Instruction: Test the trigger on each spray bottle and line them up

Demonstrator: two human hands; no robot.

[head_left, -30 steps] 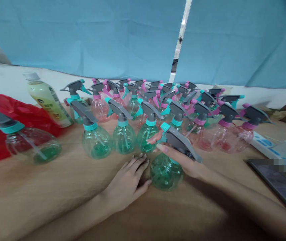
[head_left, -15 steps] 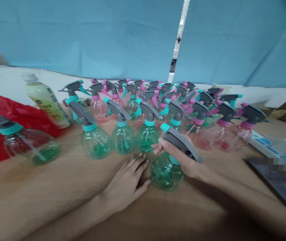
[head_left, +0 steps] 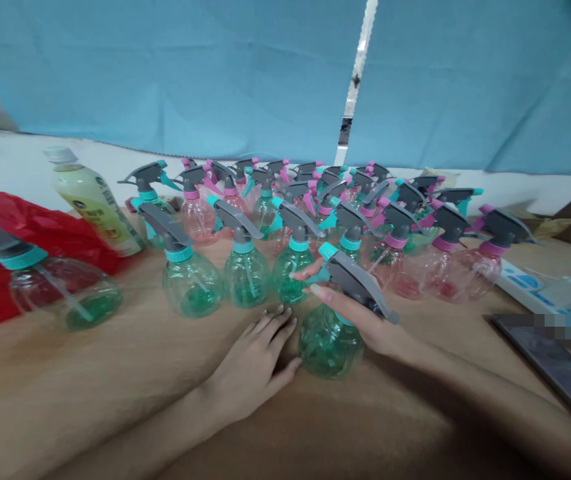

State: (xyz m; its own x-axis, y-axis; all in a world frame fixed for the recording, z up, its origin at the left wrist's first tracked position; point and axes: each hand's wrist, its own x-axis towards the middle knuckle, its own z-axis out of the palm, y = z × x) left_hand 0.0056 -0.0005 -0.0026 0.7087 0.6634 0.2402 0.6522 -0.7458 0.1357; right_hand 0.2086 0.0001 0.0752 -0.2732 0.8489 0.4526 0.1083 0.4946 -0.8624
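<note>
My right hand (head_left: pixel 365 323) is around the neck of a green spray bottle (head_left: pixel 333 343), under its grey spray head with a turquoise nozzle. The thumb lies along the near side and the fingertips show past the trigger. This bottle is upright; whether its base touches the table is unclear. My left hand (head_left: pixel 253 360) lies flat on the wooden table (head_left: pixel 165 387) just left of it, fingers spread, holding nothing. Beyond my fingertips stand green spray bottles (head_left: pixel 248 280) in a row, with pink spray bottles (head_left: pixel 413 273) to the right.
More spray bottles crowd behind the front row. At the left are another green spray bottle (head_left: pixel 65 293), a red plastic bag (head_left: pixel 40 223) and a drink bottle (head_left: pixel 98 207). On the right lie a dark flat device (head_left: pixel 545 360) and a white power strip (head_left: pixel 528 287). Blue cloth (head_left: pixel 215 80) hangs behind.
The fingers of my right hand have straightened a little and reach farther past the trigger. The bottle in it has shifted slightly left. My left hand stays in place.
</note>
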